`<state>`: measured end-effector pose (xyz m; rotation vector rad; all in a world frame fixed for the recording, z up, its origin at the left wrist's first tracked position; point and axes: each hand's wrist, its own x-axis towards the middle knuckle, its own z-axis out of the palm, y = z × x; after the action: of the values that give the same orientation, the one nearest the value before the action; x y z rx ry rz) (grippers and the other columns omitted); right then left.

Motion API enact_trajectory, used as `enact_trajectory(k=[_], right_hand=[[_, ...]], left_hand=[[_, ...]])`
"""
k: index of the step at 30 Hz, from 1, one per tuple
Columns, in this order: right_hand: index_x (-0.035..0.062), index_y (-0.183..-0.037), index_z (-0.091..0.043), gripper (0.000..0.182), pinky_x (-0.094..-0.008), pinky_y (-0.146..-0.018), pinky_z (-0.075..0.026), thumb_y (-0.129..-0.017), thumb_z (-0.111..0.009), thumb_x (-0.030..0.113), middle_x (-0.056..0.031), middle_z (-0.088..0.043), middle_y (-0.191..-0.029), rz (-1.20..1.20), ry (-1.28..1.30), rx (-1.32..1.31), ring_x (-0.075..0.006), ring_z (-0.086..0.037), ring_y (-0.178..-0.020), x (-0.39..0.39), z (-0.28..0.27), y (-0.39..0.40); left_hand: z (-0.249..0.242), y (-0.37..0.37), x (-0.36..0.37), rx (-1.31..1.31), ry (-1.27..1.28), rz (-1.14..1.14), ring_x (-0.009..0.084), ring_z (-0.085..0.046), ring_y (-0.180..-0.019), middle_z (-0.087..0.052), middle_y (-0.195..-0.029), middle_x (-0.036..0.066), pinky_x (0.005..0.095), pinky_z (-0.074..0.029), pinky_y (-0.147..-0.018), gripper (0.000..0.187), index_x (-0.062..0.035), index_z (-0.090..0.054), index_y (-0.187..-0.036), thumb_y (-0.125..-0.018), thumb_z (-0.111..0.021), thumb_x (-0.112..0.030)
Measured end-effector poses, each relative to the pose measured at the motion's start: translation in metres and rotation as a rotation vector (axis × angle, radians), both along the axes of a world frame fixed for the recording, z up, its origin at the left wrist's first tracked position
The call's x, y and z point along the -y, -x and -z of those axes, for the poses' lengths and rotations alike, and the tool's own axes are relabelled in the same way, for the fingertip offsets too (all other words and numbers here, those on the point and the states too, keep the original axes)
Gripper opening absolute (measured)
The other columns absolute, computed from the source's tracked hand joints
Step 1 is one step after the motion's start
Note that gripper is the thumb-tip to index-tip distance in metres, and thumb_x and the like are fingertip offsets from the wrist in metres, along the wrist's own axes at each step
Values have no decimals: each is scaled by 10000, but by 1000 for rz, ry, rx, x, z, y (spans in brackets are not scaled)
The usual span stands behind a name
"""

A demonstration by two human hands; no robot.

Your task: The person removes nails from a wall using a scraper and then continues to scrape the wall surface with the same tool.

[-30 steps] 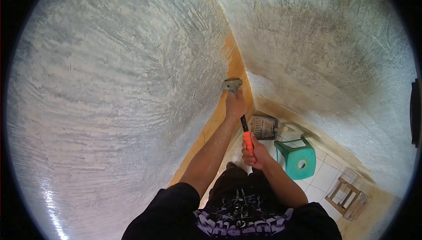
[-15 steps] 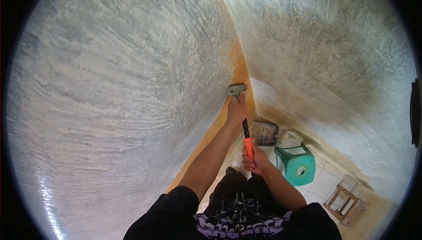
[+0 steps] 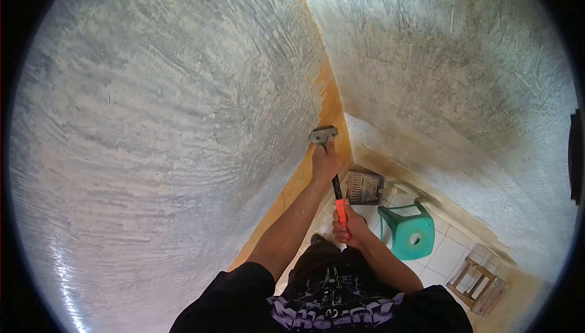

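Note:
A long-handled scraper [image 3: 338, 191] with a grey metal head and a red-orange grip lies against the wall near the corner. My left hand [image 3: 326, 163] is closed round the upper part of its handle, just below the head. Lower down, my right hand [image 3: 350, 226] is wrapped round the red-orange grip. The scraper's head touches the left wall [image 3: 183, 119] at the edge of an orange-yellow strip [image 3: 332, 110] that runs along the corner. Grey, streaked material covers the wall to the left of this strip.
A dark ridged tray [image 3: 365, 188] stands on the floor in the corner. Beside it are a green plastic stool [image 3: 413, 236] and a small wooden stool [image 3: 478, 286] on white tiles [image 3: 446, 254]. The right wall [image 3: 439, 89] slants away at the right.
The scraper's head and both my hands have moved slightly down along the orange-yellow strip, and a little to the left. My grip on the handle looks the same.

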<state>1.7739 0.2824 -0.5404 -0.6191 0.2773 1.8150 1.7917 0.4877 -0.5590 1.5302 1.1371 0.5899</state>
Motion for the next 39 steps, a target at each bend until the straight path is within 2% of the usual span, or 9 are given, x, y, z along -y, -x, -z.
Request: enact_trajectory(k=[3,15,21,24,26,28,33,35,39], right_hand=[[148,-835,-500,580,-268,-381,-256,-987,-296,669,22,-339,-523,29,24,36,-103,-280,-391,-6,-3,-6],[154,-811,-505,606,-277,-382,-239,-955,-320,712,27,-321,-515,49,-53,17,-101,-260,-390,-13,-6,-7],[149,-810,-490,595,-266,-382,-238,-973,-303,690,25,-321,-518,13,11,1,-103,-262,-388,-9,-6,-3],[149,-829,-484,569,-271,-385,-253,-995,-292,658,19,-328,-521,44,0,15,-113,-274,-385,-13,-6,-7],[150,-833,-486,565,-275,-384,-255,-997,-291,654,16,-335,-525,30,-14,10,-112,-275,-386,-8,1,-3],[149,-837,-486,557,-274,-382,-256,-1002,-290,644,16,-345,-530,10,-29,-38,-110,-279,-387,-3,0,1],[140,-834,-487,573,-268,-388,-254,-1001,-286,650,18,-359,-538,33,42,30,-105,-282,-390,-4,-2,-8],[138,-839,-488,567,-269,-390,-267,-1005,-285,641,16,-361,-537,10,8,2,-105,-284,-389,-1,-8,-6],[143,-841,-486,574,-269,-388,-265,-996,-286,658,17,-346,-524,-1,-46,3,-106,-283,-387,-7,-1,-6]], left_hand=[[-44,-10,-7,26,123,98,220,-581,-469,-576,-605,110,361,-439,-436,439,30,-545,-874,-1032,-473,-374],[-12,-18,-21,18,-36,65,265,-613,-604,-608,-763,149,378,-467,-533,394,33,-519,-1083,-1016,-501,-355],[-38,-9,-5,7,57,52,296,-641,-696,-631,-826,210,419,-491,-655,447,61,-549,-1101,-1012,-499,-375],[-51,-20,-10,-23,96,61,291,-643,-691,-635,-808,200,416,-489,-639,438,48,-576,-1086,-1010,-504,-377],[6,-6,-13,45,-45,38,156,-509,-512,-499,-636,53,314,-400,-473,286,-34,-512,-1041,-1019,-505,-320],[3,-8,-13,99,-71,29,87,-437,-422,-429,-551,-23,263,-350,-388,219,-78,-482,-1019,-1024,-506,-295],[-37,-14,3,135,179,-13,87,-416,-418,-424,-554,-27,263,-334,-389,229,-86,-489,-1016,-1025,-507,-314],[11,1,-8,150,86,16,92,-429,-422,-433,-555,-23,266,-343,-392,237,-86,-490,-1002,-1024,-510,-321],[12,-7,-17,96,-25,17,144,-488,-489,-479,-600,25,303,-376,-442,279,-59,-504,-997,-1018,-514,-337]])
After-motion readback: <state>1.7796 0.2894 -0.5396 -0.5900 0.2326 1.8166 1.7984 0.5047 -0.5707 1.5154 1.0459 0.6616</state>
